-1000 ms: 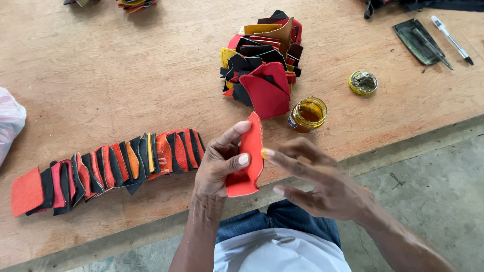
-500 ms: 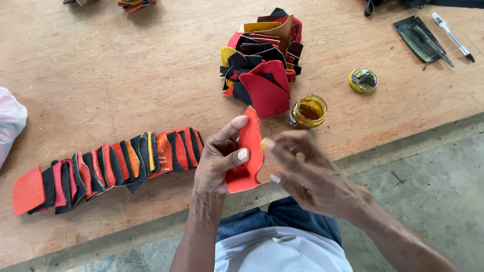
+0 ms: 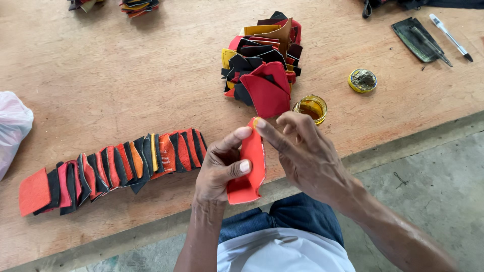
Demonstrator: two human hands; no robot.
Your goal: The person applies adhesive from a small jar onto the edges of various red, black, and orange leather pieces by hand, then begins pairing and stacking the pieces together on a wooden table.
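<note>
My left hand [image 3: 219, 166] grips a red-orange leather piece [image 3: 248, 171], held upright over the table's front edge, thumb pressed on its face. My right hand [image 3: 302, 151] is beside it, with the index fingertip touching the top edge of the piece, where a yellowish smear shows. A small open jar of yellow glue [image 3: 310, 108] stands just beyond my right hand. Behind the jar lies a loose pile of red, black and yellow leather pieces [image 3: 264, 65]. To the left, a row of overlapping red, orange and black pieces [image 3: 116, 168] lies flat on the wooden table [image 3: 126, 80].
A round yellow lid [image 3: 362, 80] lies right of the pile. A dark flat case [image 3: 416, 39] and a pen [image 3: 450, 37] are at the far right. A white plastic bag [image 3: 12, 126] sits at the left edge. More leather bundles [image 3: 136, 6] lie at the far edge.
My right hand has risen from the side of the piece, and its index finger now touches the top edge. My left hand keeps its hold.
</note>
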